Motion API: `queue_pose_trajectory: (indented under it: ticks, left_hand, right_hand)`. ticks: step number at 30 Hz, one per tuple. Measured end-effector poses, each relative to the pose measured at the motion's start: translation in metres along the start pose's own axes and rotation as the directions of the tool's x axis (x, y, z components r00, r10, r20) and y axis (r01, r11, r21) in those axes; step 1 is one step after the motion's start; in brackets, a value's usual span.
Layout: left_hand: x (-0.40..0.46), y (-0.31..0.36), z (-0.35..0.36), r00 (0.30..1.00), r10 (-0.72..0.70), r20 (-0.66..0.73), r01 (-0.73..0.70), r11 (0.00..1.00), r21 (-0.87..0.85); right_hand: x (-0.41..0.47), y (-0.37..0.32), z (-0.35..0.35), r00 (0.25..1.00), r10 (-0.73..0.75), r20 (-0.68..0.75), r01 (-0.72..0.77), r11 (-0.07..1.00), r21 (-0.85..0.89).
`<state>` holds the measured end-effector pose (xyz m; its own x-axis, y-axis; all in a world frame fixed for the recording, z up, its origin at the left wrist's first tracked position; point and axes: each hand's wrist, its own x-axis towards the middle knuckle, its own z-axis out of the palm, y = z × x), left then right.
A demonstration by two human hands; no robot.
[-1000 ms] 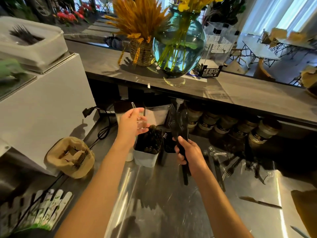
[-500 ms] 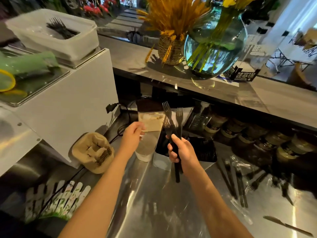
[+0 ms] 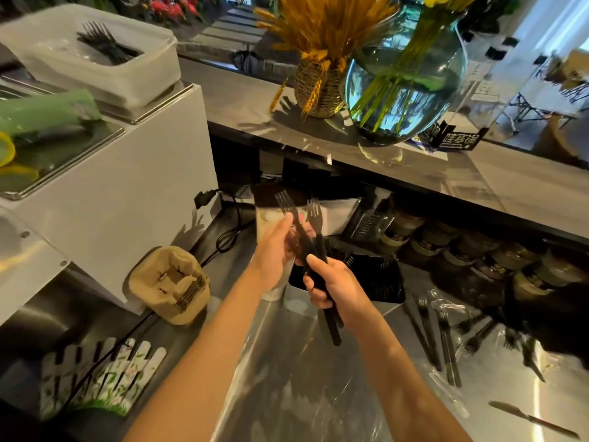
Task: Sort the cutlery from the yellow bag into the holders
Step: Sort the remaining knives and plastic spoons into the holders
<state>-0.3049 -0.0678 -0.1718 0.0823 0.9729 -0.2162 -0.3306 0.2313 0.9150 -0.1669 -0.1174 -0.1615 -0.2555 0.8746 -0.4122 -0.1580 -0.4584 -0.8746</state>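
Gripping a small bunch of black forks (image 3: 314,250) by their handles, my right hand (image 3: 334,287) has its fingers curled tight round them, tines pointing up and away, handle ends sticking out below my palm over the steel counter (image 3: 287,378). My left hand (image 3: 274,253) comes in from the left with fingers mostly straight, its fingertips touching the shaft of the leftmost fork just below the tines; whether it pinches that fork I cannot tell. Both hands hang above the holders (image 3: 379,282): a dark-filled, white-walled bin sits just beyond and right of my right hand, packed with black cutlery, and a pale cup (image 3: 274,291) stands just left of it, mostly hidden under my left wrist. To the right, loose forks and clear wrappers (image 3: 446,333) lie scattered on the counter, and a black knife (image 3: 529,419) lies apart near the right edge. The near middle of the counter is bare steel. On the left a white cabinet (image 3: 121,218) walls that side in, with a tan cardboard cup carrier (image 3: 172,285) at its foot and a small picket fence ornament (image 3: 102,378) nearer me. On the cabinet sits a translucent tub (image 3: 127,68) with more black forks. Overhead at the far side, a grey shelf edge (image 3: 414,183) juts out above the holders, carrying a glass vase (image 3: 404,84) and a woven pot of dried wheat (image 3: 318,87).
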Motion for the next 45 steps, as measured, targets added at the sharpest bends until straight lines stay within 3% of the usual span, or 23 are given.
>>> queue_pose_trajectory:
  ticks: [3, 5, 8, 16, 20, 25, 29, 33, 36, 39, 45]
  left_hand:
    - [-0.007, 0.008, 0.017, 0.996, 0.057, -0.072, -0.057, 0.998, -0.002]
    - [-0.009, 0.010, 0.025, 0.994, 0.040, -0.097, -0.049, 0.994, -0.095]
    - [-0.013, 0.013, 0.030, 0.992, 0.051, -0.113, -0.077, 0.968, -0.240]
    - [-0.012, 0.035, 0.017, 0.961, 0.048, -0.271, -0.166, 0.887, -0.431]
    - [-0.015, 0.040, 0.029, 0.921, 0.115, -0.372, -0.243, 0.917, -0.317]
    - [-0.022, 0.033, 0.046, 0.879, 0.095, -0.468, -0.244, 0.931, -0.270]
    - [-0.020, 0.042, 0.027, 0.789, 0.163, -0.592, -0.394, 0.875, -0.283]
    - [-0.022, 0.046, 0.030, 0.746, 0.258, -0.614, -0.470, 0.857, -0.212]
    - [-0.025, 0.040, 0.043, 0.769, 0.262, -0.583, -0.455, 0.865, -0.212]
    - [-0.028, 0.035, 0.053, 0.825, 0.133, -0.550, -0.379, 0.852, -0.362]
    - [-0.039, 0.022, 0.077, 0.913, -0.098, -0.395, -0.173, 0.785, -0.595]
  right_hand:
    - [-0.004, 0.000, 0.000, 1.000, 0.018, 0.024, -0.019, 1.000, 0.021]
    - [-0.006, -0.002, -0.002, 1.000, -0.003, 0.010, 0.003, 1.000, -0.009]
    - [-0.013, -0.004, -0.002, 0.996, -0.071, -0.053, 0.067, 0.996, -0.066]
    - [-0.032, -0.008, -0.017, 0.966, -0.086, -0.243, 0.103, 0.993, 0.057]
    - [-0.034, -0.006, -0.012, 0.942, -0.065, -0.330, 0.135, 0.971, 0.197]
    - [-0.032, -0.006, -0.009, 0.915, 0.115, -0.386, 0.091, 0.874, 0.477]
    - [-0.042, -0.007, -0.021, 0.888, 0.109, -0.448, 0.121, 0.882, 0.455]
    - [-0.044, -0.011, -0.012, 0.849, 0.113, -0.517, 0.131, 0.902, 0.412]
    - [-0.036, -0.009, -0.004, 0.776, 0.120, -0.620, 0.137, 0.927, 0.350]
    - [-0.028, -0.008, -0.001, 0.692, 0.077, -0.718, 0.221, 0.924, 0.312]
    - [-0.023, -0.006, 0.007, 0.679, -0.011, -0.734, 0.330, 0.898, 0.292]
